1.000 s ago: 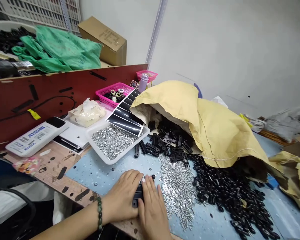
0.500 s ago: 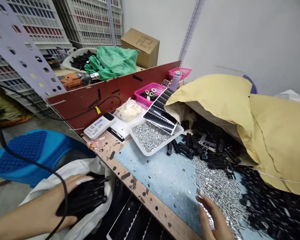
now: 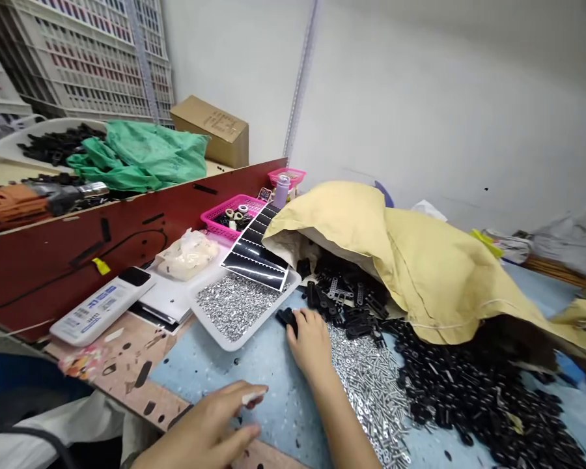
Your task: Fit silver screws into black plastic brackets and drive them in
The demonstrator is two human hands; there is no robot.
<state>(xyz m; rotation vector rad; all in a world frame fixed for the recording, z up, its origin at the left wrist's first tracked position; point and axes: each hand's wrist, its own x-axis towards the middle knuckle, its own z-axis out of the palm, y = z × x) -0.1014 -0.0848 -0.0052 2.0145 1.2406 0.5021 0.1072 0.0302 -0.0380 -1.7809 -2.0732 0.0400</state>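
- Closing the right hand (image 3: 310, 342) over a small matte-black plastic bracket (image 3: 286, 318), with the work at this moment centred on picking through loose parts by hand.
- Curling the right hand's fingers (image 3: 297, 329) together and downward over the bracket, though whether they are pinching it cannot be told, since they hide most of it.
- Showing only a dull black end of the bracket, lying on a pale blue speckled table (image 3: 264, 397) just below a corner of a white plastic tray (image 3: 241, 344).
- Holding the left hand (image 3: 205, 430) low near the table's worn wooden edge, its fingers (image 3: 237, 391) loosely spread and apart, with a small white sliver by the forefinger, too small to identify.
- Spreading a heap of silver screws and washers (image 3: 371, 391) just beside the right hand.
- Piling black plastic bushings (image 3: 461, 397) further right and perforated black plastic strips (image 3: 346, 303) above, both spilling from under a crumpled yellow woven sack (image 3: 410, 260).
- Filling the tray with tiny silver nuts (image 3: 234, 306).
- Leaning black-and-white striped sheets (image 3: 254, 251) against the tray's far edge, beside a pink plastic basket (image 3: 232, 212) of rings.
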